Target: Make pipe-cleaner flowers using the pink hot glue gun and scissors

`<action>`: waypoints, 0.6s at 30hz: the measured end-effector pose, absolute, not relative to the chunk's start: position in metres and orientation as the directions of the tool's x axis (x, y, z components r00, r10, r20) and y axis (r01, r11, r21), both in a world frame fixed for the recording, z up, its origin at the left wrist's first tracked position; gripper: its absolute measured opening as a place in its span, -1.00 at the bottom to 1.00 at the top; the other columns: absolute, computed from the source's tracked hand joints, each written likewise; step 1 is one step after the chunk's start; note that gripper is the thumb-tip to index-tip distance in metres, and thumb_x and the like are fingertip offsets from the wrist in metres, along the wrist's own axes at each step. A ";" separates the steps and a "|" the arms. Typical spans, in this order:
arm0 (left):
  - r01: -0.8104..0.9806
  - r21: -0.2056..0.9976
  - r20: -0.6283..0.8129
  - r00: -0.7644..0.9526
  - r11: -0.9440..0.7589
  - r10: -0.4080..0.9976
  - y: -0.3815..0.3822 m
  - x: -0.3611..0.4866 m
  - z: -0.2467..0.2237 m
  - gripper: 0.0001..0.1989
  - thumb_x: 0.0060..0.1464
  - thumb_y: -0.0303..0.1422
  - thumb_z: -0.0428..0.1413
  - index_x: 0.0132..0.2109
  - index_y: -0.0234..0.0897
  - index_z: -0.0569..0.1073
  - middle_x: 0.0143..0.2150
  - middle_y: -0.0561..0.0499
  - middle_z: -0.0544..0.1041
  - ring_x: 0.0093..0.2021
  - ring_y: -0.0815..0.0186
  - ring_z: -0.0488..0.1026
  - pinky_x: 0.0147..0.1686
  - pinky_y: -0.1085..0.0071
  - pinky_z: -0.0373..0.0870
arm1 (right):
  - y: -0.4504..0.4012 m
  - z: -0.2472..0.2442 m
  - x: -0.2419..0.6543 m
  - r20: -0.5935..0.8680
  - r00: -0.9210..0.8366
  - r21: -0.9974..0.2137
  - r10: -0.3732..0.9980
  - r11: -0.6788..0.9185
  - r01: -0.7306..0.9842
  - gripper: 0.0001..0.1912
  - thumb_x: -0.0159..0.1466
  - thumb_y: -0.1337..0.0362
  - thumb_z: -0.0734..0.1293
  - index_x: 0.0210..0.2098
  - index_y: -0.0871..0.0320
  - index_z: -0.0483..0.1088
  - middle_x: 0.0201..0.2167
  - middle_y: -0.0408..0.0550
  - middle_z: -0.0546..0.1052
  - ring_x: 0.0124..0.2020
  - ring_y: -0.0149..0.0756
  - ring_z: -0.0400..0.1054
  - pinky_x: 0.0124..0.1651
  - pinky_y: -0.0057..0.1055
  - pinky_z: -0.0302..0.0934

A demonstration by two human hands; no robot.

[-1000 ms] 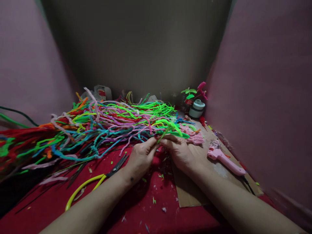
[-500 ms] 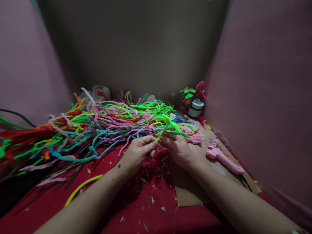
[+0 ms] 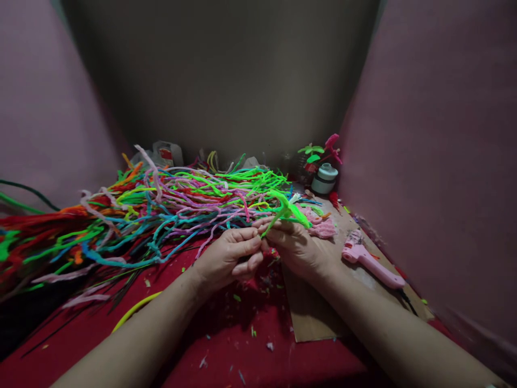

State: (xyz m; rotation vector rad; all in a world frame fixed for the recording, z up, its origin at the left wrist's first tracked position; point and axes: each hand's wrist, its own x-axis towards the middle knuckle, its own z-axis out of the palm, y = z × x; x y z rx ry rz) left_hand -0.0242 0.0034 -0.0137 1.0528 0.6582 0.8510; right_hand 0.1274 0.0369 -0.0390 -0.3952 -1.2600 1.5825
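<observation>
A bright green fuzzy piece (image 3: 288, 207) with leaf-like loops and a thin stem rises from between my two hands. My left hand (image 3: 234, 252) pinches the lower end of the stem between thumb and fingers. Closed around the stem just to the right is my right hand (image 3: 293, 245), with the loops above its fingers. The fingertips of both hands nearly meet, and the stem's tip is partly hidden there. A small white tuft (image 3: 295, 198) shows behind the loops.
A large heap of colourful fuzzy stems (image 3: 194, 207) spreads left and behind. On the right, a pink glue gun (image 3: 374, 265) lies on cardboard (image 3: 311, 320). Behind stand a pale jar (image 3: 325, 179) and fuzzy flowers (image 3: 332, 144). Scraps dot the red cloth (image 3: 226, 350).
The green piece has turned and tilted to the right, its loops now bunched differently. My left hand has shifted slightly, and its lower fingers are curled more visibly.
</observation>
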 end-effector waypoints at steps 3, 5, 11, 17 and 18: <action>-0.107 0.993 0.005 0.398 0.042 0.917 0.002 -0.020 -0.010 -0.74 0.10 -0.26 0.07 -0.47 -0.34 0.37 -0.63 0.12 0.36 -0.71 0.57 0.13 -0.68 0.60 0.03 | 0.035 -0.038 0.126 0.295 -0.361 -0.873 0.885 0.096 -0.478 -0.85 0.08 0.21 0.41 -0.34 0.09 0.53 -0.47 -0.15 0.48 -0.45 -0.34 0.33 -0.27 -0.35 0.24; 0.035 0.995 0.076 0.303 -0.091 0.950 0.001 -0.016 -0.009 -0.79 0.08 -0.29 0.07 -0.41 -0.34 0.42 -0.57 0.10 0.41 -0.64 0.52 0.25 -0.60 0.56 0.16 | 0.034 -0.038 0.126 0.281 -0.327 -0.890 0.902 0.119 -0.439 -0.85 0.09 0.21 0.40 -0.35 0.12 0.53 -0.48 -0.14 0.48 -0.44 -0.33 0.33 -0.30 -0.36 0.23; 0.278 0.926 0.243 0.085 -0.257 0.966 0.002 -0.011 -0.022 -0.80 0.08 -0.35 0.05 -0.14 -0.31 0.39 -0.57 0.16 0.36 -0.60 0.44 0.29 -0.54 0.51 0.25 | 0.027 -0.034 0.125 0.273 -0.193 -0.929 0.942 0.206 -0.309 -0.88 0.10 0.23 0.39 -0.38 0.12 0.53 -0.50 -0.16 0.49 -0.46 -0.35 0.28 -0.34 -0.40 0.20; 0.540 0.681 0.530 0.105 -0.496 0.842 0.003 -0.016 -0.037 -0.79 0.12 -0.40 0.03 -0.06 -0.23 0.28 -0.32 0.03 0.53 -0.37 0.34 0.51 -0.38 0.49 0.34 | 0.020 -0.027 0.125 0.263 -0.085 -0.962 0.961 0.255 -0.094 -0.88 0.12 0.25 0.35 -0.40 0.13 0.52 -0.39 -0.13 0.53 -0.34 -0.31 0.35 -0.19 -0.37 0.25; 0.578 0.624 0.559 0.139 -0.525 0.817 0.002 -0.017 -0.037 -0.81 0.14 -0.40 0.01 -0.07 -0.24 0.29 -0.30 0.02 0.53 -0.34 0.33 0.52 -0.37 0.49 0.34 | 0.020 -0.027 0.125 0.263 -0.088 -0.963 0.961 0.256 -0.088 -0.88 0.12 0.25 0.34 -0.41 0.13 0.52 -0.41 -0.14 0.52 -0.35 -0.32 0.35 -0.19 -0.37 0.25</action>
